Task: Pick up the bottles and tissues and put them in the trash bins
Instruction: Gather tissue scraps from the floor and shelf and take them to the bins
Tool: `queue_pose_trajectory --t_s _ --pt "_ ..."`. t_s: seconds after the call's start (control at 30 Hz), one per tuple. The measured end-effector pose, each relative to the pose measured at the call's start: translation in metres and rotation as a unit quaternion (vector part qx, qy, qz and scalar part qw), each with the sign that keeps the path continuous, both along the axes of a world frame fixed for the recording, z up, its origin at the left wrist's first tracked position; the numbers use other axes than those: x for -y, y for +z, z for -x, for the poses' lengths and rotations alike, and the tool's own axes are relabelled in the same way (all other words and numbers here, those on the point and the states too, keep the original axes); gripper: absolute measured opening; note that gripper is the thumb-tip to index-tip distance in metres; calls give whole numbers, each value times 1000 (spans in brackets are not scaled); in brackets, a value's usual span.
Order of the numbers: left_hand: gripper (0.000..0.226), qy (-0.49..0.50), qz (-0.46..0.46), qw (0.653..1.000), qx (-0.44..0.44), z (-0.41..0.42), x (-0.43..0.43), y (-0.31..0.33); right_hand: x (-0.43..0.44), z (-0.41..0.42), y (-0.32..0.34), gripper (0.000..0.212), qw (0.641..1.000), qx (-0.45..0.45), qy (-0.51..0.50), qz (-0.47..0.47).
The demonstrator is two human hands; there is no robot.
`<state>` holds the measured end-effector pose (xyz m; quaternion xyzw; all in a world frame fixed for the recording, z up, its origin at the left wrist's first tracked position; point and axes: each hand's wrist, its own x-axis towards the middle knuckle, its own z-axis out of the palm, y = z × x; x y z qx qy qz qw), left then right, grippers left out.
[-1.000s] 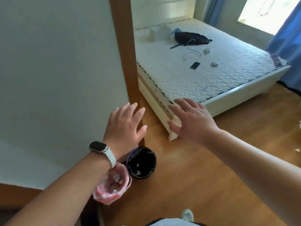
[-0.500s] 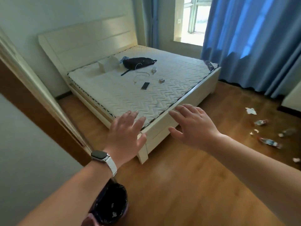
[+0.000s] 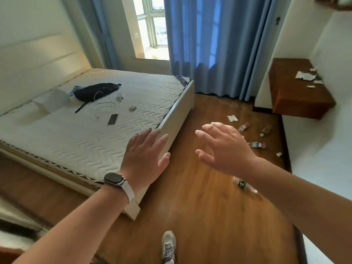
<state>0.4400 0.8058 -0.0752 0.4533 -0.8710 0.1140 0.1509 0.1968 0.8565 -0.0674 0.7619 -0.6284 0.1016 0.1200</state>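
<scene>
Both hands are held out in front of me, fingers spread and holding nothing: my left hand (image 3: 145,156) over the bed's corner, my right hand (image 3: 223,147) over the wooden floor. Plastic bottles lie on the floor: a clear one with a green label (image 3: 243,184) just under my right forearm, a red-capped one (image 3: 243,127), a blue-labelled one (image 3: 257,145) and a clear one (image 3: 265,130) further off. White tissues lie on the floor (image 3: 232,117) (image 3: 279,154) and on the wooden shelf (image 3: 305,76). No trash bin is in view.
A bed (image 3: 95,134) with a bare mattress fills the left, carrying a black bag (image 3: 95,91), a phone (image 3: 112,119) and a cable. Blue curtains (image 3: 209,44) hang at the back. A wall-mounted wooden shelf (image 3: 297,98) juts out at right. My shoe (image 3: 168,246) is on the floor below.
The view has swung right from the wall and the two trash bins to the room's right side. The bins have left the view; bottles, tissues and the shelf have come in. Both hands stay spread.
</scene>
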Motion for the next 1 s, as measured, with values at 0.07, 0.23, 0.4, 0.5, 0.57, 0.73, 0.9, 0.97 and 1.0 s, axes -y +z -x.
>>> queue_pose_trajectory --t_s 0.07,0.23,0.4,0.5,0.57,0.73,0.9,0.97,1.0 --pt "53 -22 -6 1000 -6 12 24 -5 13 8 -4 57 1000 -9 -23 -3" --pt "53 -62 -11 998 -6 28 98 -11 61 12 -5 56 998 -26 -66 0" --pt "51 -81 5 996 -33 28 177 -8 124 7 2 56 995 -28 -91 13" --pt "51 -99 9 994 -36 27 222 -11 164 8 2 57 993 -22 -114 13" --pt "50 -112 10 993 -33 28 249 -12 185 7 1 57 992 -19 -124 23" --pt "48 -137 5 990 -34 45 304 -14 224 16 -2 55 989 5 -146 27" --pt "49 -169 4 985 -22 92 351 -16 260 54 -11 54 985 15 -169 38" --pt "49 -180 -1 984 -17 116 368 -18 274 75 -19 54 983 14 -178 44" --pt "49 -185 0 983 -15 129 377 -20 281 87 -23 53 982 15 -183 48"
